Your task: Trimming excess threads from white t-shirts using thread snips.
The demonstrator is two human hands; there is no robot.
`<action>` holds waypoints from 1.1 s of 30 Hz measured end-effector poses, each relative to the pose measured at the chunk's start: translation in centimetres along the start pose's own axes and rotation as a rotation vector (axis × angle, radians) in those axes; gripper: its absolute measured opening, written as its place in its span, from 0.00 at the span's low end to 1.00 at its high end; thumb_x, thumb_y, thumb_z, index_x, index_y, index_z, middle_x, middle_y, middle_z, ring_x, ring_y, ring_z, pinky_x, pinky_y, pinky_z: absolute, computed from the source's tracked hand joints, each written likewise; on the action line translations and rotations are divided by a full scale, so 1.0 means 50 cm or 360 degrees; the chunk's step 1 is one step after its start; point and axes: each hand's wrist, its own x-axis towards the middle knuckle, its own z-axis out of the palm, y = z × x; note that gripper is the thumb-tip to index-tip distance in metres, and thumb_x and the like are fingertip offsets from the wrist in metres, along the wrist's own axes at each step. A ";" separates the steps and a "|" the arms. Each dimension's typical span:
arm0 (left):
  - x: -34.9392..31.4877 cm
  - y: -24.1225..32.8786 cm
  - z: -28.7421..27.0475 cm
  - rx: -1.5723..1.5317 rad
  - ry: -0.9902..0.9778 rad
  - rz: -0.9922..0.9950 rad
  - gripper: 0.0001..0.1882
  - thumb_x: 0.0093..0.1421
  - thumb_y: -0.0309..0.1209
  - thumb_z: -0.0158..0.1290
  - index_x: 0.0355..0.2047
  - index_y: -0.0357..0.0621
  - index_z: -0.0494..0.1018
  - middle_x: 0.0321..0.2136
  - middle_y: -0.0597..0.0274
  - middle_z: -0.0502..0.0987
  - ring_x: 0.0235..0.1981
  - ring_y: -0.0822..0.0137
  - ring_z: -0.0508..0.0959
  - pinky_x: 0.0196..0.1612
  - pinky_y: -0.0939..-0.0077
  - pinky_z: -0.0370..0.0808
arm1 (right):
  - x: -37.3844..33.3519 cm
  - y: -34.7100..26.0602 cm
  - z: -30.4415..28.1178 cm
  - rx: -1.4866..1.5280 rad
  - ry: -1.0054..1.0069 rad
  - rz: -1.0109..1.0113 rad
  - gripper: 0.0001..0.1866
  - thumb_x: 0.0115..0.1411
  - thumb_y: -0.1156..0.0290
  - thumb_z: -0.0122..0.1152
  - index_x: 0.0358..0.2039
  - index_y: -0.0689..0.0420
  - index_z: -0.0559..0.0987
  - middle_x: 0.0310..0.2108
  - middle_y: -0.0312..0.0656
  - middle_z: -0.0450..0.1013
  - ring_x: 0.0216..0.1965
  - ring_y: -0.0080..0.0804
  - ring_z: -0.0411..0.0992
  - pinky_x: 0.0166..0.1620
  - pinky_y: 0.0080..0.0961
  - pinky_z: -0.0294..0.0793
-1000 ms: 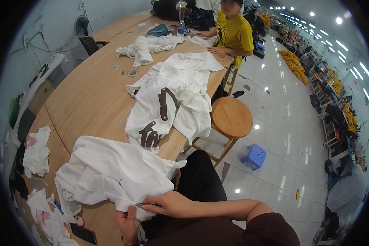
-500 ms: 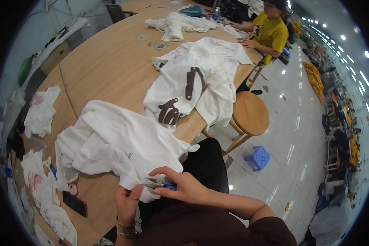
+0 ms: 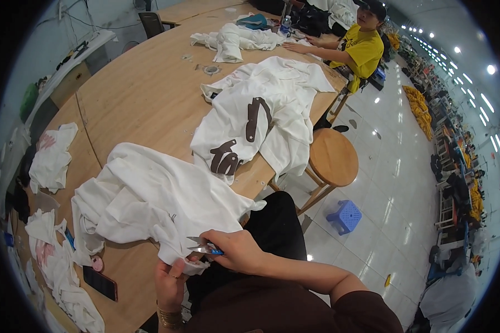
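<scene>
A white garment (image 3: 144,194) with a small dark mark lies over the table edge and reaches my lap. My left hand (image 3: 171,280) pinches its near edge between thumb and fingers. My right hand (image 3: 236,250) is closed round small blue-handled thread snips (image 3: 204,248), whose metal blades point left, parted, just above the pinched cloth. Whether the blades touch the fabric I cannot tell. Beyond lies another white garment (image 3: 272,100) with dark brown printed shapes.
On the wooden table (image 3: 133,100) are a phone (image 3: 101,283), a pink round item (image 3: 97,263), stained white cloths (image 3: 53,158) and a tape roll (image 3: 211,70). A round stool (image 3: 333,158) and blue plastic stool (image 3: 344,217) stand right. A person in yellow (image 3: 364,53) sits at the far side.
My right hand has shifted slightly left and up, and the snips' blades now show plainly above the cloth. My left hand keeps its pinch. The other person's head and arms have moved.
</scene>
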 end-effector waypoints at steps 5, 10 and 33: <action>-0.018 0.000 0.022 -0.0563 0.0248 -0.0106 0.19 0.59 0.26 0.45 0.51 0.37 0.61 0.43 0.54 0.70 0.45 0.64 0.71 0.49 0.69 0.68 | -0.006 -0.008 0.026 0.0004 0.0087 -0.0056 0.18 0.44 0.71 0.63 0.38 0.53 0.71 0.26 0.39 0.73 0.25 0.38 0.73 0.26 0.28 0.71; 0.020 -0.012 0.029 -0.0629 0.0099 -0.0216 0.17 0.59 0.25 0.47 0.49 0.37 0.63 0.42 0.60 0.72 0.44 0.70 0.71 0.48 0.74 0.67 | 0.000 -0.012 -0.004 0.0116 0.0090 0.0243 0.13 0.47 0.72 0.64 0.35 0.57 0.74 0.21 0.38 0.71 0.20 0.21 0.68 0.25 0.18 0.67; -0.009 0.026 0.002 0.0404 -0.0185 0.0167 0.11 0.58 0.26 0.48 0.40 0.32 0.69 0.29 0.65 0.73 0.29 0.79 0.70 0.34 0.83 0.68 | 0.004 -0.090 -0.060 0.0854 -0.0789 0.0848 0.16 0.65 0.64 0.39 0.33 0.60 0.74 0.14 0.27 0.56 0.17 0.12 0.53 0.21 0.12 0.53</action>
